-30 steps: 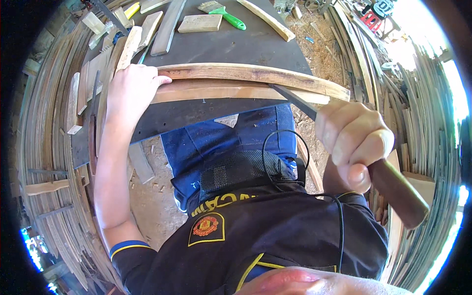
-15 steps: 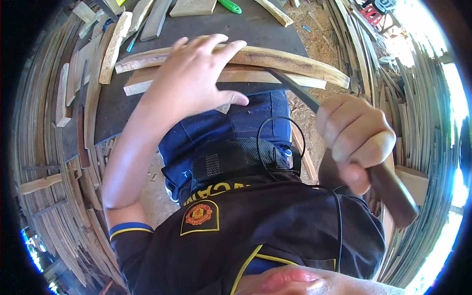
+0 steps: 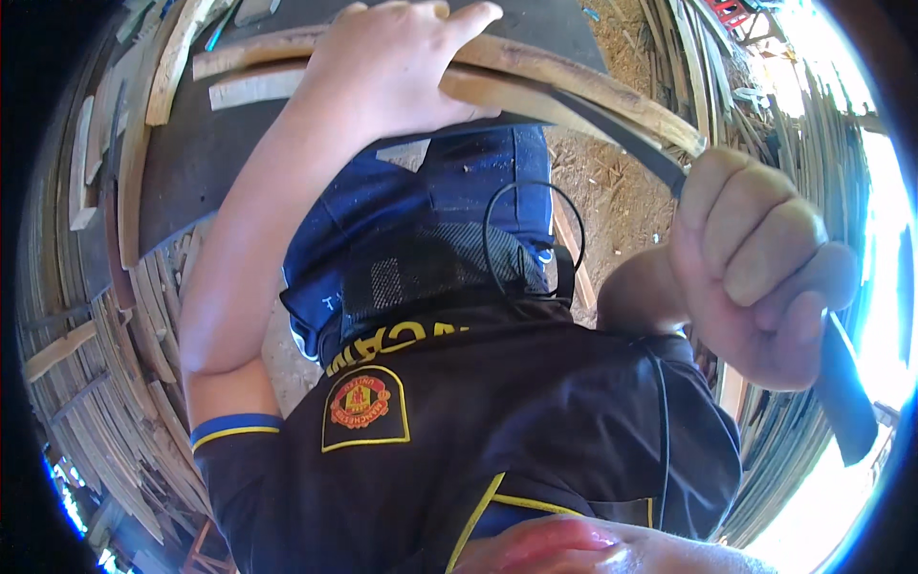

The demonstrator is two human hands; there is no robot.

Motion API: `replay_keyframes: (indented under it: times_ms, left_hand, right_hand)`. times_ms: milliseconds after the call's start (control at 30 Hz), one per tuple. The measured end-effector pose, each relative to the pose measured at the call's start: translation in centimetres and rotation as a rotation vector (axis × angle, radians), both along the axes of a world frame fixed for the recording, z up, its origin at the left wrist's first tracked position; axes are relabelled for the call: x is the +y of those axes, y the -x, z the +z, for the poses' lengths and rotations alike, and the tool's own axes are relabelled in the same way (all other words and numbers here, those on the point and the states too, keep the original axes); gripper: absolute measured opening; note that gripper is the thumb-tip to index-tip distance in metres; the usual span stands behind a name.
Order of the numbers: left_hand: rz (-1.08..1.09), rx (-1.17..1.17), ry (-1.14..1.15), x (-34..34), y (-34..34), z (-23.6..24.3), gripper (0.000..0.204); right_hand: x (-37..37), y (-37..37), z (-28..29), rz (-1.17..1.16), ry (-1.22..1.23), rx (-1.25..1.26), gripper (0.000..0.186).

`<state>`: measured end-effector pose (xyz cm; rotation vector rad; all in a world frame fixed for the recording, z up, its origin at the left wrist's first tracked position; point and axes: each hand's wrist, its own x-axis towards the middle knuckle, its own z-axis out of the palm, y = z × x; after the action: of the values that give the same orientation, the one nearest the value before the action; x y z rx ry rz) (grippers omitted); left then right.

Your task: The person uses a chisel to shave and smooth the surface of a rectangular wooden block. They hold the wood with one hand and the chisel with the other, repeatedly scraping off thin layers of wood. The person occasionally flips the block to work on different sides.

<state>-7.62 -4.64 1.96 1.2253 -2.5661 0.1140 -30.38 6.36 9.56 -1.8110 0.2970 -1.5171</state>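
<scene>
Two curved wooden strips lie side by side on a dark tabletop (image 3: 191, 182) in front of me. The far strip (image 3: 574, 72) is longer and the near strip (image 3: 253, 89) paler. My left hand (image 3: 392, 72) lies across both with its fingers spread, the thumb at the near strip's edge. My right hand (image 3: 760, 263) is closed around the handle of a long, dark flat-bladed tool (image 3: 612, 124), whose exact kind I cannot make out. Its tip lies at the strips, and its brown handle end sticks out below my fist.
More wooden pieces (image 3: 172, 67) lie on the table's left side. Tall stacks of strips stand at the left (image 3: 57, 239) and right (image 3: 798, 143). Sawdust covers the ground (image 3: 612, 201) beyond the table's right edge. A black cable loop (image 3: 488, 230) hangs by my waist.
My right hand has drawn the tool back toward the lower right. My left hand has come down onto the strips. The whole view has shifted, so the table appears higher.
</scene>
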Motion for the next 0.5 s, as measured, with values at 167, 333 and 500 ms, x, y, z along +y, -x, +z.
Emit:
replay_keyframes:
  times_ms: [167,333,500]
  left_hand:
    - [-0.029,-0.061,-0.085,0.2,-0.1,3.4,0.082]
    - [-0.047,-0.084,-0.149,-0.1,0.6,3.8,0.085]
    - [-0.029,-0.076,0.002,-0.7,0.6,1.2,0.087]
  right_hand:
    - [-2.2,3.5,0.2,0.162,0.028,-0.017,0.029]
    - [-3.4,8.1,-2.5,0.225,-0.042,-0.327,0.028]
    - [-3.1,5.0,0.6,0.254,-0.066,-0.105,0.03]
